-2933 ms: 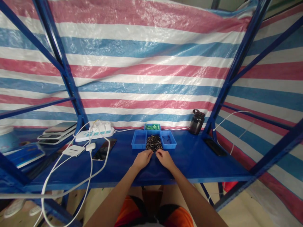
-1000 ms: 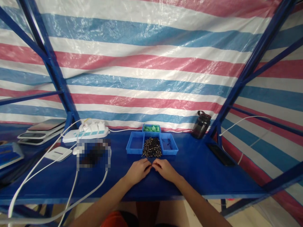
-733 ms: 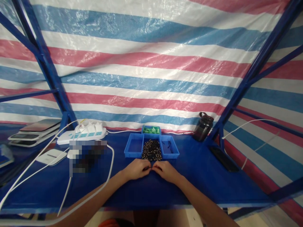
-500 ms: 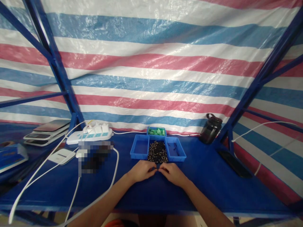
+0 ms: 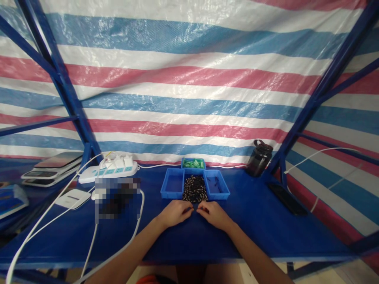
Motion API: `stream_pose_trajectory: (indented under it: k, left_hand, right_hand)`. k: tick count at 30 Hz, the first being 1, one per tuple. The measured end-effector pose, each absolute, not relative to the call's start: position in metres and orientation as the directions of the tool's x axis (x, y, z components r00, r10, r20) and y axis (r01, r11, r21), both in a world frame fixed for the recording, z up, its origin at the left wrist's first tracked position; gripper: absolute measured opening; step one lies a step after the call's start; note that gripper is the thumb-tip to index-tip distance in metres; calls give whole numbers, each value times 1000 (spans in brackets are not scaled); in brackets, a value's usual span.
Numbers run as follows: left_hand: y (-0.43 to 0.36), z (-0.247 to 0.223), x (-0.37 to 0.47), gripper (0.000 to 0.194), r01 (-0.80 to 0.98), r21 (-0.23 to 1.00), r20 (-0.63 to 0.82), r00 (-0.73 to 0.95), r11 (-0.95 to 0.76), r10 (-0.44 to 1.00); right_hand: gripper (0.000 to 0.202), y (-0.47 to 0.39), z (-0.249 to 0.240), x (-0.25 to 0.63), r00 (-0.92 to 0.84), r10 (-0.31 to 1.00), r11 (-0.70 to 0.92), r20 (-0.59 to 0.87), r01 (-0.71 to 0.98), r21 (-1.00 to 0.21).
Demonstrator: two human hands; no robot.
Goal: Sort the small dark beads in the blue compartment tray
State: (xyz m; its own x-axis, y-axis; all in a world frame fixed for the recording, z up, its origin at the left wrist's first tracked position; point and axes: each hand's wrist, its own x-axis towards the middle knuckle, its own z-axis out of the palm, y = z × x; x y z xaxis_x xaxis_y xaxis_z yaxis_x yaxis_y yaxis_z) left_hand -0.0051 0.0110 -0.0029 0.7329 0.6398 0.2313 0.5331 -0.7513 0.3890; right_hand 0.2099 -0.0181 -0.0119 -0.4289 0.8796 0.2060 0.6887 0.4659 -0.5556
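Observation:
My left hand (image 5: 177, 213) and my right hand (image 5: 215, 214) rest over the blue table just in front of a pile of small black and brass-coloured parts (image 5: 195, 188). Their fingertips are pinched and face each other with a narrow gap between. Whatever either hand holds is too small to make out. A blue tray (image 5: 172, 195) stands left of the pile. On the right side, another blue tray (image 5: 218, 196) has a few small dark pieces in it. Behind the pile, a blue box (image 5: 193, 161) holds green pieces.
A white power strip (image 5: 109, 172) with plugs, white cables (image 5: 141, 209), scales (image 5: 53, 169) and a white flat device (image 5: 72, 199) are on the left. To the right stand a dark bottle (image 5: 259, 158) and a black flat object (image 5: 287, 200). Blue frame posts rise at both sides.
The view has shifted slightly, so most things sit a little further left. My hands stay in front of the pile, with their fingertips slightly further apart.

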Motion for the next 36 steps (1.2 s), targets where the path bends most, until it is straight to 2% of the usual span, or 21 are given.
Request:
stream_pose_trajectory:
  k: [5, 14, 21, 29, 36]
  left_hand:
    - [12, -2, -3, 23, 552, 401, 222, 715, -731, 663]
    - [14, -4, -1, 21, 532, 344, 225, 753, -774, 618]
    - [9, -4, -2, 18, 521, 319, 229, 768, -792, 598]
    - [3, -4, -2, 22, 530, 265, 270, 761, -806, 589]
    - [1, -3, -2, 18, 507, 258, 289, 772, -822, 566]
  right_hand:
    - [18, -15, -15, 212, -436, 871, 480, 225, 664, -573]
    - [19, -14, -17, 216, -428, 873, 476, 235, 637, -607]
    - [12, -15, -24, 214, -453, 858, 508, 243, 676, -534]
    - [10, -10, -15, 210, -544, 806, 591, 233, 722, -359]
    - [8, -17, -14, 207, -505, 821, 571, 268, 742, -351]
